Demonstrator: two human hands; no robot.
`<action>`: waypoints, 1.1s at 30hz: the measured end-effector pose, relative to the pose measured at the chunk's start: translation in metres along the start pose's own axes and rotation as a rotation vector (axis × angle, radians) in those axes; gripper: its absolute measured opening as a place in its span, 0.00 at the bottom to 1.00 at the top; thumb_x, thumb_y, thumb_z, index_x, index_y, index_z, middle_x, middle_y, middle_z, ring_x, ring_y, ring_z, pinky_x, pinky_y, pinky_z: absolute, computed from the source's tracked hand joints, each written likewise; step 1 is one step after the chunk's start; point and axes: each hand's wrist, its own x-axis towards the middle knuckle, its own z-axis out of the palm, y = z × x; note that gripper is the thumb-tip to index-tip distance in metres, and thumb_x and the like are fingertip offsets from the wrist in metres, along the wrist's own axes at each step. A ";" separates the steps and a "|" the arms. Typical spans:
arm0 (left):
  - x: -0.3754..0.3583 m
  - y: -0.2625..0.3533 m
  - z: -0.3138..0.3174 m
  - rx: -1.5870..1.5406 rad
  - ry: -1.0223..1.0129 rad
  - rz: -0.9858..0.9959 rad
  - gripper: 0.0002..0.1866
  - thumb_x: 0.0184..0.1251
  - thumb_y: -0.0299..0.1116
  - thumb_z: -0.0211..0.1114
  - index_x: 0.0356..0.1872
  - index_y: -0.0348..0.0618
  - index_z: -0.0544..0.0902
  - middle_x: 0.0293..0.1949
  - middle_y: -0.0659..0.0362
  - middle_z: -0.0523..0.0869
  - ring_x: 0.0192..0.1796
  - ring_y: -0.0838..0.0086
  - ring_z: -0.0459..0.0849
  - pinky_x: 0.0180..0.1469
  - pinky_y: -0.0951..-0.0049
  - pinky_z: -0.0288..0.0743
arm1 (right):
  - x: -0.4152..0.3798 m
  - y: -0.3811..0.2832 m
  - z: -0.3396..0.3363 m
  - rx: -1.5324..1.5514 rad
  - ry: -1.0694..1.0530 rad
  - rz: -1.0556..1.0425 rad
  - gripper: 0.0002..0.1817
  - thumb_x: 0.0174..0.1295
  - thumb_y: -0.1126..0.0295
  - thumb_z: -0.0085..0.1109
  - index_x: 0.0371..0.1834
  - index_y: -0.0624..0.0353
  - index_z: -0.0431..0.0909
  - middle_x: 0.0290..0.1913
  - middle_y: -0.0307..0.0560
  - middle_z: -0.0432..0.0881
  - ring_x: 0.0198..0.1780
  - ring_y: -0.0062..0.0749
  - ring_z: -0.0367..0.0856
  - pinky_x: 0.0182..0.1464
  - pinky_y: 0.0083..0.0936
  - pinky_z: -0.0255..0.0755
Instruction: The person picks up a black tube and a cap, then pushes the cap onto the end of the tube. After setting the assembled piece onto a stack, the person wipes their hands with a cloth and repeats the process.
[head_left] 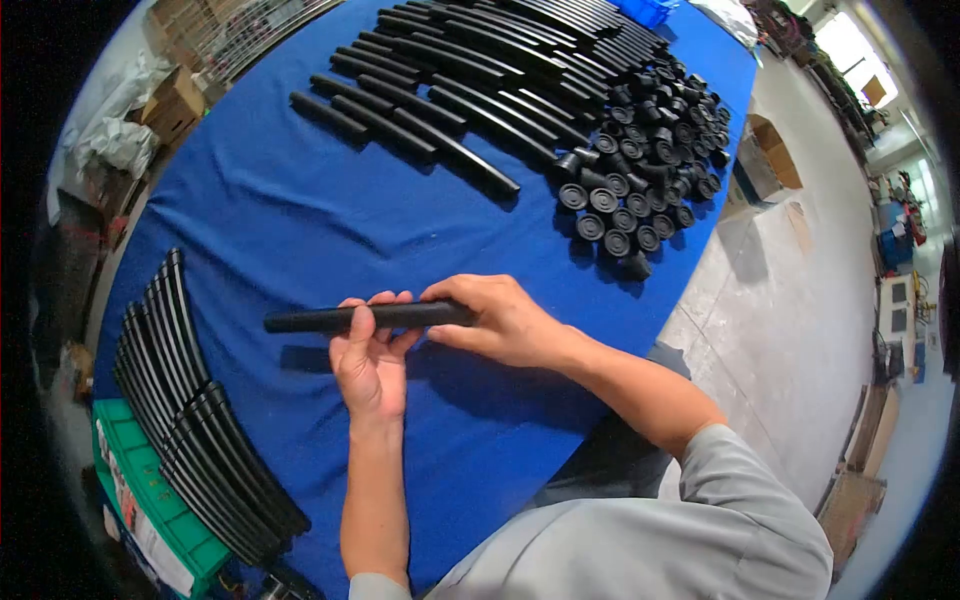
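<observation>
Over the blue cloth, R hand wraps the black tube's R end; L hand pinches it nr mid, thumb on near side. Long axis approx. L–R, free end pointing L, twd side of table w/ the tube rows; L hand nearer those. R hand nearer cap heap, far R; loose tubes beyond
</observation>
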 end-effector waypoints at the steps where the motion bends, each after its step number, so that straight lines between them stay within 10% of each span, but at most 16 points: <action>1: 0.000 0.000 0.000 -0.007 -0.003 -0.005 0.08 0.78 0.35 0.64 0.51 0.48 0.80 0.53 0.48 0.88 0.60 0.52 0.86 0.55 0.47 0.89 | 0.000 0.001 0.000 -0.016 -0.004 0.003 0.21 0.62 0.65 0.70 0.55 0.65 0.80 0.44 0.60 0.85 0.46 0.55 0.85 0.49 0.42 0.78; 12: 0.001 -0.002 0.007 -0.035 0.038 -0.020 0.09 0.76 0.36 0.66 0.48 0.47 0.76 0.52 0.49 0.87 0.58 0.54 0.87 0.53 0.45 0.89 | 0.000 -0.008 0.008 -0.068 0.042 0.093 0.19 0.61 0.69 0.73 0.54 0.64 0.82 0.37 0.47 0.85 0.36 0.32 0.85 0.39 0.28 0.78; 15: 0.001 -0.004 0.009 -0.071 0.042 0.000 0.08 0.75 0.36 0.67 0.46 0.47 0.77 0.51 0.50 0.87 0.58 0.54 0.88 0.50 0.48 0.90 | 0.004 -0.016 0.005 0.358 0.008 0.440 0.19 0.60 0.71 0.74 0.53 0.65 0.82 0.32 0.40 0.85 0.29 0.19 0.82 0.33 0.22 0.77; 18: 0.003 -0.005 0.007 -0.064 0.008 -0.001 0.08 0.75 0.36 0.67 0.45 0.48 0.77 0.51 0.51 0.87 0.58 0.55 0.88 0.50 0.47 0.90 | 0.004 -0.014 0.003 0.219 0.004 0.329 0.19 0.60 0.73 0.73 0.54 0.65 0.82 0.33 0.41 0.85 0.30 0.20 0.83 0.34 0.22 0.77; 19: 0.003 -0.004 0.007 -0.057 -0.002 -0.004 0.08 0.75 0.36 0.67 0.45 0.48 0.77 0.50 0.51 0.87 0.58 0.56 0.88 0.50 0.47 0.90 | 0.008 -0.008 0.006 -0.210 0.119 -0.166 0.20 0.60 0.73 0.73 0.55 0.66 0.82 0.34 0.41 0.84 0.30 0.20 0.82 0.34 0.22 0.77; 22: 0.002 -0.004 0.009 -0.085 0.005 0.005 0.09 0.75 0.37 0.68 0.43 0.49 0.76 0.50 0.52 0.87 0.58 0.58 0.87 0.50 0.47 0.91 | 0.008 -0.007 0.009 -0.248 0.123 -0.223 0.20 0.61 0.73 0.73 0.56 0.66 0.82 0.35 0.42 0.84 0.29 0.20 0.82 0.33 0.21 0.76; 23: 0.002 -0.004 0.010 -0.087 0.000 0.003 0.09 0.74 0.37 0.68 0.44 0.49 0.76 0.49 0.52 0.87 0.58 0.58 0.87 0.50 0.47 0.90 | 0.001 -0.014 0.007 0.097 0.041 0.256 0.20 0.62 0.72 0.72 0.56 0.66 0.82 0.35 0.42 0.85 0.29 0.20 0.81 0.31 0.20 0.76; 26: 0.002 -0.006 0.008 -0.092 0.004 0.005 0.10 0.74 0.38 0.69 0.44 0.49 0.76 0.49 0.52 0.87 0.58 0.59 0.87 0.50 0.47 0.90 | 0.006 -0.010 -0.001 0.578 -0.019 0.576 0.18 0.65 0.74 0.67 0.59 0.64 0.82 0.37 0.41 0.85 0.31 0.20 0.82 0.32 0.20 0.77; 30: 0.003 -0.004 0.010 -0.094 0.012 0.004 0.11 0.74 0.39 0.69 0.44 0.49 0.76 0.48 0.53 0.87 0.57 0.59 0.87 0.49 0.48 0.91 | 0.008 -0.007 0.002 -0.396 0.049 -0.327 0.20 0.67 0.71 0.66 0.59 0.67 0.80 0.40 0.43 0.85 0.34 0.24 0.84 0.35 0.21 0.80; 33: 0.003 -0.005 0.009 -0.101 -0.002 -0.008 0.10 0.74 0.39 0.68 0.44 0.49 0.76 0.48 0.53 0.87 0.57 0.60 0.88 0.49 0.48 0.91 | 0.001 -0.004 -0.005 0.202 -0.037 0.287 0.23 0.61 0.73 0.70 0.60 0.67 0.79 0.46 0.44 0.84 0.43 0.30 0.86 0.41 0.26 0.81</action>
